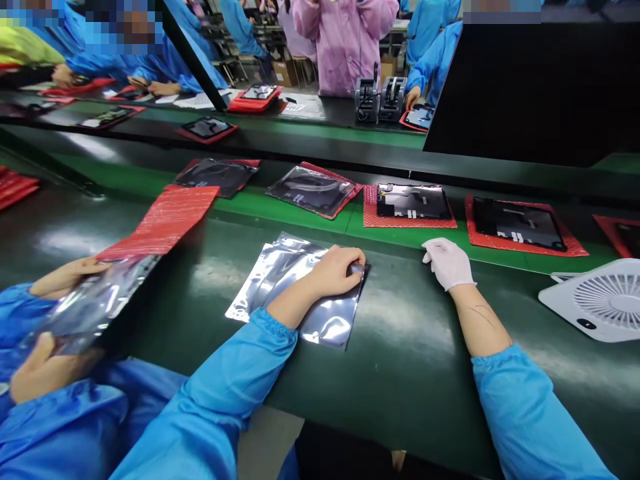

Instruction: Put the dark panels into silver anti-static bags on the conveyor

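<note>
My left hand (336,269) is bare and rests on a stack of silvery anti-static bags (280,287) on the dark green bench, with its fingers curled over the top bag's far right corner. My right hand (447,263) wears a white glove and lies on the bench with its fingers loosely curled, holding nothing. Just beyond the right hand, a dark flat panel (413,201) lies on a red bubble-wrap sheet (373,213) on the green conveyor belt.
Several more panels on red sheets and in bags ride the belt (517,223) (313,189). A co-worker's hands (45,363) at my left hold a bagged panel. A white fan (600,300) sits at right. A black screen (530,93) stands behind.
</note>
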Available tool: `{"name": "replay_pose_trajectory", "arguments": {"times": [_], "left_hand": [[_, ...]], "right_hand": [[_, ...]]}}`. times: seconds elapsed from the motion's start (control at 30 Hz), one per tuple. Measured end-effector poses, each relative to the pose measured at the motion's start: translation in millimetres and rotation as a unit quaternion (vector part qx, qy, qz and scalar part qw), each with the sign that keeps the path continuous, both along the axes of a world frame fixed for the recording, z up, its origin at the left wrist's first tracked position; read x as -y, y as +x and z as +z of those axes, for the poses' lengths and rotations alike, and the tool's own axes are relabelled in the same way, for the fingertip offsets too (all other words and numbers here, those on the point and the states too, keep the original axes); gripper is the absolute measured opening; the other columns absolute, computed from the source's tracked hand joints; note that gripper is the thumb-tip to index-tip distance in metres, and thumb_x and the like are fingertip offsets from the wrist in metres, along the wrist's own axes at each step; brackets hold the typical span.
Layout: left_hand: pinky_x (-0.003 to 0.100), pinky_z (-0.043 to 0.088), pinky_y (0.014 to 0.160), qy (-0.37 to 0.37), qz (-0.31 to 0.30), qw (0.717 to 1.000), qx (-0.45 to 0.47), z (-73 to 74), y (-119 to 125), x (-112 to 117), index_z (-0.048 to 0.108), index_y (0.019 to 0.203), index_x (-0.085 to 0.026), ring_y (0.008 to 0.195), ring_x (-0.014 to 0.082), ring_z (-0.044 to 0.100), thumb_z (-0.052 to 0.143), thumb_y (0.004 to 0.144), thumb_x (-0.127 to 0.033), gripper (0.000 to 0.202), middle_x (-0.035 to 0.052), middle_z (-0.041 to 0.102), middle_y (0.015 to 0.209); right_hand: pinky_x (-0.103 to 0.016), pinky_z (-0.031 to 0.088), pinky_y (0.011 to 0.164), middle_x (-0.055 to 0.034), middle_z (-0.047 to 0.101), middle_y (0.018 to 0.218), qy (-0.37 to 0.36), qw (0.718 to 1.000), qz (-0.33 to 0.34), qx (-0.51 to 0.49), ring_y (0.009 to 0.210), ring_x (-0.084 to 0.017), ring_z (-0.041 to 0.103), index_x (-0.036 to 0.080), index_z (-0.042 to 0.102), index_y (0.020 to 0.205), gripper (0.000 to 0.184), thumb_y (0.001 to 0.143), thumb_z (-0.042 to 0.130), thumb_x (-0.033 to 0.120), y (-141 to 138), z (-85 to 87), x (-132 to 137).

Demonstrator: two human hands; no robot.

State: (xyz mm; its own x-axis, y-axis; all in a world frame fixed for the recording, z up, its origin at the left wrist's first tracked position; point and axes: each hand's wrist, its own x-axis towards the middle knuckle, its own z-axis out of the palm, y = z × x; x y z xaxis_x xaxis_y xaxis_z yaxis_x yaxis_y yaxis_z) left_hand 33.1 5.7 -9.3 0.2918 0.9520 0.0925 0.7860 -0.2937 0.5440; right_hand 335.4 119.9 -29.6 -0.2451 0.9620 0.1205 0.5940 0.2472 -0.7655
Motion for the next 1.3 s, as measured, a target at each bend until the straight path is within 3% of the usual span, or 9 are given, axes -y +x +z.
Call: {"name": "replay_pose_trajectory", "arguments": {"times": [0.33,0.73,0.9,1.07,1.3], "left_hand": [[0.039,0.039,0.095,0.003,-0.014,0.999,0.032,-3.2,-2,-2,0.061,0.098,-0.022,0.091,0.0235,0.068,0.055,0.089,-0.030,0.014,0.0017,0.073,0.098],[0.040,0.039,0.095,-0.006,-0.008,0.999,0.049,-5.1,-3,-3,0.061,0.097,-0.021,0.090,0.0236,0.068,0.057,0.084,-0.029,0.015,0.0018,0.074,0.097],[0.041,0.042,0.097,0.057,-0.027,0.995,0.078,-14.0,-5,-7,0.063,0.097,-0.022,0.094,0.0250,0.066,0.060,0.085,-0.027,0.013,0.0027,0.073,0.096],[0.045,0.044,0.096,0.153,-0.056,0.984,0.074,-11.7,-7,-6,0.066,0.093,-0.021,0.102,0.0282,0.063,0.060,0.089,-0.025,0.008,0.0059,0.072,0.097],[0.043,0.045,0.093,0.162,-0.073,0.981,0.077,-13.7,-8,-8,0.066,0.090,-0.021,0.100,0.0262,0.065,0.058,0.099,-0.029,0.014,0.0059,0.074,0.097]], "right_hand": [[-0.034,0.053,0.066,-0.0029,0.074,0.071,0.004,1.000,-0.020,-0.011,0.051,-0.017,0.060,0.023,0.071,0.092,0.048,0.099,0.053,0.067,0,0.9,1],[-0.028,0.048,0.055,0.0003,0.070,0.066,0.018,0.999,-0.018,-0.040,0.046,-0.014,0.055,0.021,0.071,0.091,0.046,0.097,0.064,0.065,2,-1.6,0],[-0.025,0.044,0.050,0.0018,0.068,0.065,0.009,0.996,-0.026,-0.080,0.044,-0.012,0.052,0.021,0.070,0.091,0.043,0.097,0.067,0.063,-1,-6.0,-2],[-0.022,0.042,0.047,0.0025,0.069,0.069,-0.021,0.992,-0.043,-0.114,0.044,-0.010,0.050,0.021,0.066,0.094,0.045,0.096,0.067,0.066,-2,-8.5,-3],[-0.019,0.038,0.041,0.0022,0.071,0.077,-0.060,0.977,-0.128,-0.160,0.045,-0.008,0.051,0.020,0.067,0.109,0.034,0.099,0.066,0.052,-8,-1.5,-20]]}}
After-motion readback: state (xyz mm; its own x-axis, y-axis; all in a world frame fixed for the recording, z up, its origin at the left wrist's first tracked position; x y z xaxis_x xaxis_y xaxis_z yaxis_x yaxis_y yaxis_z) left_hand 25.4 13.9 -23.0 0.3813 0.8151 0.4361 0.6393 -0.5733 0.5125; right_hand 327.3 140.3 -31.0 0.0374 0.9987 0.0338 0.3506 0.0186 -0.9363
